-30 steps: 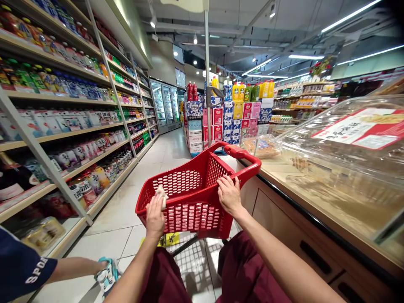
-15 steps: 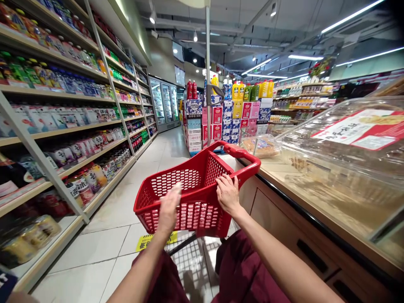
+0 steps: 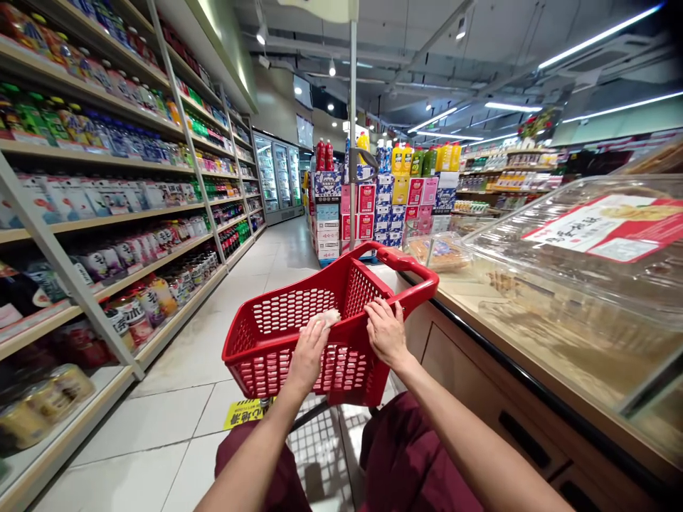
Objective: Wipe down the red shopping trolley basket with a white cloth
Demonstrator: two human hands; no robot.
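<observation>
A red plastic shopping cart (image 3: 250, 355) with a perforated basket stands sideways in front of my knees, and no goods show inside it. My left hand (image 3: 308, 355) is closed on a crumpled whitish cloth (image 3: 328, 317), which lies against the top rim of the cart's near side. Further right, my right hand (image 3: 385, 327) grips the same rim near the handle end, its fingers curled over the edge. The palm sides of both hands are hidden.
Drink shelves (image 3: 133, 206) line the left side. A wooden counter (image 3: 512, 320) with clear plastic food boxes (image 3: 602, 235) runs along the right. Stacked drink cartons (image 3: 366, 206) and a metal pole (image 3: 353, 92) stand ahead. A yellow floor sign (image 3: 240, 412) lies below the cart.
My left hand has moved right along the near rim, and the cloth in it now shows clearly. My right hand keeps its hold on the rim.
</observation>
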